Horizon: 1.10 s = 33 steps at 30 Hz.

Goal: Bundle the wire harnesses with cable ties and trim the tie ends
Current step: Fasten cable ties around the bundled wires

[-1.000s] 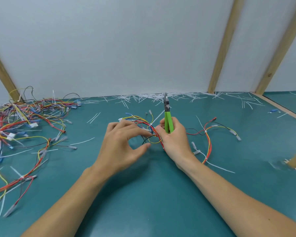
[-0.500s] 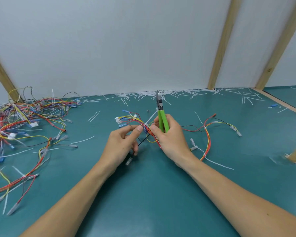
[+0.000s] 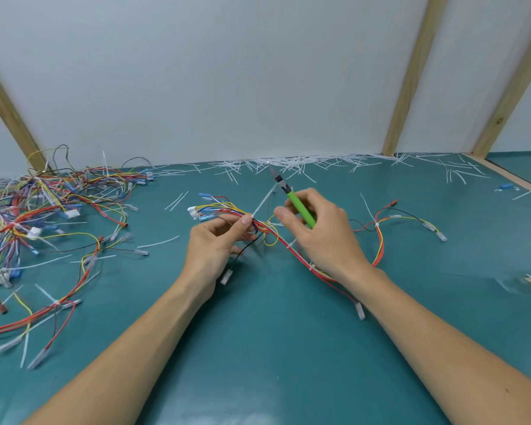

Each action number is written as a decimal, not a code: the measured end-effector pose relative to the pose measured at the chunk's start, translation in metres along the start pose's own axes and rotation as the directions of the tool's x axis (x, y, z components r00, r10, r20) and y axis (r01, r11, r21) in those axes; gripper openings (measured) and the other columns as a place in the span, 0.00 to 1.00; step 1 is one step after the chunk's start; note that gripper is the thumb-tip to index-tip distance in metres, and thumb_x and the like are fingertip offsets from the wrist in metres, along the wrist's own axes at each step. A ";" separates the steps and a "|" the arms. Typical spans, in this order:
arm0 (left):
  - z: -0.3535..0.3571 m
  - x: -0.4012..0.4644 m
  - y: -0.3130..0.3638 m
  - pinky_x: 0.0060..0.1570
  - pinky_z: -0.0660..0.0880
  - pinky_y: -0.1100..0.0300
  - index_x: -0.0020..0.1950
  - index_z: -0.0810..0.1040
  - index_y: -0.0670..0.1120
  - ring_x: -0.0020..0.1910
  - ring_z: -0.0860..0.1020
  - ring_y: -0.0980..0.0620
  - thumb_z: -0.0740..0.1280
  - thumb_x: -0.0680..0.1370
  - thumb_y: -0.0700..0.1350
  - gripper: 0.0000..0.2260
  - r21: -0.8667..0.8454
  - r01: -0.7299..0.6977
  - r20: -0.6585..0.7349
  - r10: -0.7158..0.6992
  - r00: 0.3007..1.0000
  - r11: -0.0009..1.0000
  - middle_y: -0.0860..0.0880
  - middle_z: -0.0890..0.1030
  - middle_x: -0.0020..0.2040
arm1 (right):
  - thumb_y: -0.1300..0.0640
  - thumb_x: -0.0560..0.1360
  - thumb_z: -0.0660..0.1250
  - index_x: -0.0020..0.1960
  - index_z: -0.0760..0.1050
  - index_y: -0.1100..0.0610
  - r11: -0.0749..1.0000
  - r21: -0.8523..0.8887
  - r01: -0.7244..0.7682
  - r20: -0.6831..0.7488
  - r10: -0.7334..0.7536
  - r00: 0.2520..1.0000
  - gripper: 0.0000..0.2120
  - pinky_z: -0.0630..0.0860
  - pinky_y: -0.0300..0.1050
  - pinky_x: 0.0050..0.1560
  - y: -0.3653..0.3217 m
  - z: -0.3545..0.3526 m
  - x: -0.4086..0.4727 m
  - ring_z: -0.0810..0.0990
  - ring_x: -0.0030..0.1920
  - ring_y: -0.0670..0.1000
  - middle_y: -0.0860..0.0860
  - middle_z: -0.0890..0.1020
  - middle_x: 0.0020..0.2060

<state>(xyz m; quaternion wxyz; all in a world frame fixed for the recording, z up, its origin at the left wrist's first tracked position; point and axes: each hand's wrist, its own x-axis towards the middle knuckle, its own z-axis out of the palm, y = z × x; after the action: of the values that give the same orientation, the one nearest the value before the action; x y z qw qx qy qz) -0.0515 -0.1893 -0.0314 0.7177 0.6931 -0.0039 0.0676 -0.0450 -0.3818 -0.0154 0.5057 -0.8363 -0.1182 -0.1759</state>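
A wire harness (image 3: 301,256) of red, yellow, blue and black wires lies across the middle of the teal table. My left hand (image 3: 218,243) pinches its wires beside the head of a white cable tie (image 3: 262,204), whose long tail points up and to the right. My right hand (image 3: 322,228) grips green-handled cutters (image 3: 298,204), their dark jaws aimed away from me, just right of the tie tail. Other white ties ring the harness farther along, near my right wrist.
A big tangle of harnesses (image 3: 43,216) covers the table's left side. Cut white tie ends (image 3: 304,164) litter the back edge along the wall. Wooden posts (image 3: 411,75) lean at the back right and back left. A small blue connector (image 3: 506,188) lies at far right.
My left hand has shifted its pinch up to the tie head. My right hand has let go of the wires and tilted the cutters leftward, away from me.
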 end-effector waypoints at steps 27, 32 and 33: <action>0.003 0.000 0.000 0.40 0.74 0.73 0.44 0.83 0.46 0.43 0.86 0.55 0.66 0.83 0.45 0.10 0.104 -0.149 -0.117 0.161 0.980 0.983 0.52 0.87 0.40 | 0.30 0.73 0.68 0.54 0.83 0.38 0.880 -0.450 0.154 0.095 -0.124 0.988 0.17 0.74 0.46 0.45 0.005 -0.016 0.003 0.79 0.45 0.45 0.40 0.81 0.41; 0.003 -0.001 0.003 0.40 0.74 0.72 0.43 0.83 0.46 0.42 0.86 0.56 0.66 0.83 0.44 0.11 0.127 -0.175 -0.102 0.188 0.977 0.976 0.52 0.87 0.39 | 0.27 0.71 0.63 0.52 0.84 0.36 0.881 -0.446 0.158 0.078 -0.138 0.987 0.19 0.67 0.43 0.37 0.004 -0.015 0.001 0.75 0.38 0.46 0.40 0.81 0.33; 0.003 -0.001 0.003 0.40 0.74 0.72 0.43 0.83 0.46 0.42 0.86 0.56 0.66 0.83 0.44 0.11 0.129 -0.175 -0.102 0.189 0.977 0.976 0.52 0.87 0.39 | 0.27 0.72 0.64 0.51 0.84 0.36 0.884 -0.442 0.153 0.078 -0.132 0.988 0.19 0.68 0.43 0.36 0.005 -0.014 0.001 0.75 0.37 0.46 0.40 0.82 0.33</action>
<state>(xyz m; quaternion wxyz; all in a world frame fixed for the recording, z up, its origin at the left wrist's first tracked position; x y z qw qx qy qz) -0.0527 -0.1923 -0.0283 0.6650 0.7263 -0.0223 0.1727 -0.0452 -0.3964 -0.0128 0.2829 -0.9229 -0.1473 -0.2157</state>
